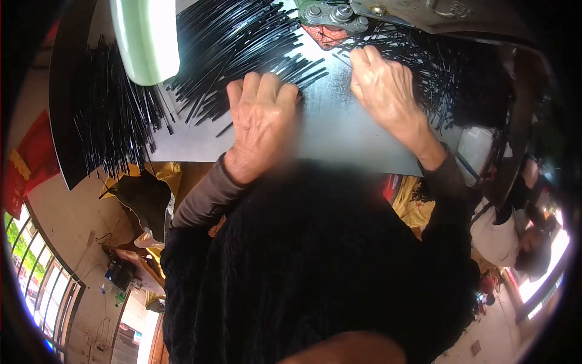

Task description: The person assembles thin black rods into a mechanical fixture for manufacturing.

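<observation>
My left hand (262, 118) is closed, its fingers curled down at the near edge of a wide pile of thin black rods (233, 45). Its fingertips are hidden, so what they grip does not show. Closed in a pinch, my right hand (385, 85) is just below a bolted metal machine part (333, 13) with a reddish, worn block (326, 36) under it. Thin dark rod ends show beside its fingers, but I cannot make out what is between them. More black rods (430, 67) lie loosely to the right of this hand.
A pale green curved machine arm (145, 39) reaches in over the grey metal tabletop (330, 142). Another bunch of black rods (115, 109) hangs over the table's left edge. Yellow sacks (415, 203) are below the front edge. Another person (515, 236) is at the far right.
</observation>
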Available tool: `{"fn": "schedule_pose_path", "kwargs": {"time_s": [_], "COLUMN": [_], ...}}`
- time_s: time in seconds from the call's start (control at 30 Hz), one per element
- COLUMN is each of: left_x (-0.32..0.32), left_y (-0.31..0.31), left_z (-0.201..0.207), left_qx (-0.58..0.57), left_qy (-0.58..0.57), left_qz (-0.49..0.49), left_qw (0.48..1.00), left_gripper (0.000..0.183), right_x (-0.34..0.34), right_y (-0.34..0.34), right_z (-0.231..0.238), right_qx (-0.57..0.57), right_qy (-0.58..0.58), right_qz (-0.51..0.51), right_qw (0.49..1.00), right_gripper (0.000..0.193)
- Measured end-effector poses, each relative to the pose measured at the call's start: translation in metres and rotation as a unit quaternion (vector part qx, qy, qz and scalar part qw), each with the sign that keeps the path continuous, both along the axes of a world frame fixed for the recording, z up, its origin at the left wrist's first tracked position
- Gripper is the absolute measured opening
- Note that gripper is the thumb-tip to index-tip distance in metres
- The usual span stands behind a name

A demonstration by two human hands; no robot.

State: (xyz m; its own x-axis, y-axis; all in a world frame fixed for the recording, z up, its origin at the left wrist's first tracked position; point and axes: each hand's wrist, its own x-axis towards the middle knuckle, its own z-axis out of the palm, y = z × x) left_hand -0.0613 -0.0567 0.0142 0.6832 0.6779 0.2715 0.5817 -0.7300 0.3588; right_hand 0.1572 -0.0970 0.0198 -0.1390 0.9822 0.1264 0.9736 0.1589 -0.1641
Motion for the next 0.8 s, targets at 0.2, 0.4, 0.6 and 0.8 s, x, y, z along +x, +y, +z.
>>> {"fn": "schedule_pose_path", "kwargs": {"time_s": [0.2, 0.4, 0.6, 0.8], "left_x": [-0.009, -0.014, -0.012, -0.012], "left_y": [-0.011, -0.02, -0.025, -0.026], "left_z": [-0.009, -0.012, -0.013, -0.015], "left_qx": [0.001, 0.026, -0.004, 0.063], "left_qy": [-0.046, -0.082, -0.071, -0.076], "left_qz": [-0.008, -0.024, 0.013, 0.005], "left_qw": [0.999, 0.996, 0.997, 0.995], "left_gripper": [0.024, 0.028, 0.027, 0.019], "right_x": [0.006, -0.003, -0.007, -0.013], "right_y": [-0.022, -0.036, -0.039, -0.035], "right_z": [0.003, -0.006, -0.005, -0.01], "right_qx": [0.011, -0.056, -0.029, 0.005], "right_qy": [0.282, 0.492, 0.56, 0.501], "right_qz": [-0.068, -0.186, -0.214, -0.184], "right_qw": [0.957, 0.848, 0.8, 0.845], "right_gripper": [0.018, 0.009, 0.006, 0.008]}}
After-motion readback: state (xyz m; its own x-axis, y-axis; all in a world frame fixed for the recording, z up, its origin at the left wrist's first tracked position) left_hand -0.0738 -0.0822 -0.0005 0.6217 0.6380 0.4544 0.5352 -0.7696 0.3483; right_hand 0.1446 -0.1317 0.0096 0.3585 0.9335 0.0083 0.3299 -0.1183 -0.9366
